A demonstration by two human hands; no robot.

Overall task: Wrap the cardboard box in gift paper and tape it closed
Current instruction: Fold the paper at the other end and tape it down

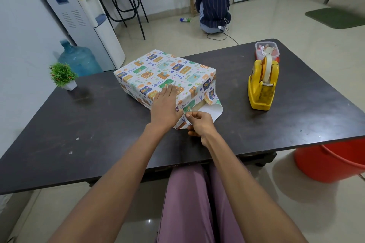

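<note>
1. The cardboard box [164, 74] lies near the middle of the table [296, 108], its top and left side covered in gift paper [154, 69] printed with presents, scissors and sprigs on white. At the near right end the paper stands open: loose flaps hang out, and bare brown cardboard shows inside.
2. The left hand [165, 107] lies flat, fingers straight and together, pressing the paper down on the box's near top edge.
3. The right hand [200, 122] pinches a near flap of paper between thumb and fingers.
4. The table is dark, matte and scuffed. A yellow tape dispenser [262, 87] stands right of the box, well apart.
5. The floor is pale tile; a water dispenser [79, 14] stands at the left wall.
</note>
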